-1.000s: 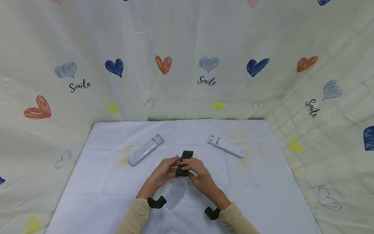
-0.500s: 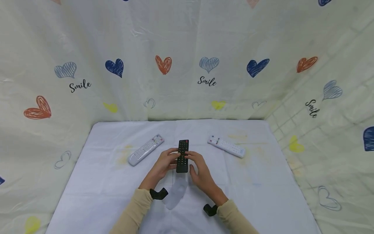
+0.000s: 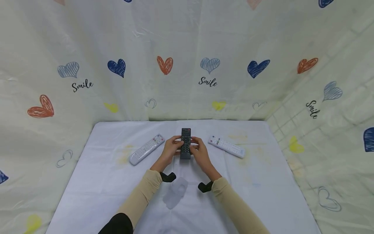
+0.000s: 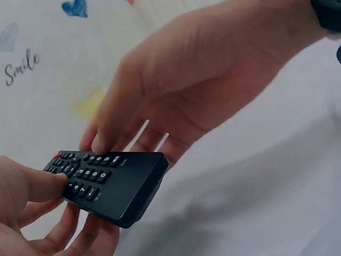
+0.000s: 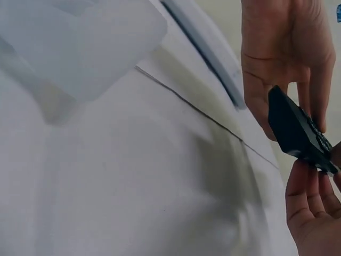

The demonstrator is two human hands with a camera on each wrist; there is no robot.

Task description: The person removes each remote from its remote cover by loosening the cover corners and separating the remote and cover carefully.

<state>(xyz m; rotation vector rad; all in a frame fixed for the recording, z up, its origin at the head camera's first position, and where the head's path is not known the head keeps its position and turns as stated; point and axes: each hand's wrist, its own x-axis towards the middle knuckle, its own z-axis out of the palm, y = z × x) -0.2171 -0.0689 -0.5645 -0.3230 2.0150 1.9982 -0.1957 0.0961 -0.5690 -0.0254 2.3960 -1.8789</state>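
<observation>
A black remote control (image 3: 185,143) is held upright in line with the view, between both hands, above the white table. My left hand (image 3: 171,147) grips its left side, thumb on the button face and fingers underneath. On the other side my right hand (image 3: 200,152) holds the edge, its thumb near the lower buttons. The left wrist view shows the remote (image 4: 128,186) with its plain end towards the camera. In the right wrist view, its dark end and edge (image 5: 293,128) show.
A light grey remote (image 3: 146,149) lies slanted at the left, a white remote (image 3: 226,146) at the right. A flat translucent grey piece (image 3: 175,193), like a plastic sleeve, lies in front of my hands. A heart-printed curtain (image 3: 187,39) stands behind the white table (image 3: 251,198).
Both hands and the black remote have moved forward, away from the body. The remote has turned from a slant to nearly straight. Both thumbs now rest over its front.
</observation>
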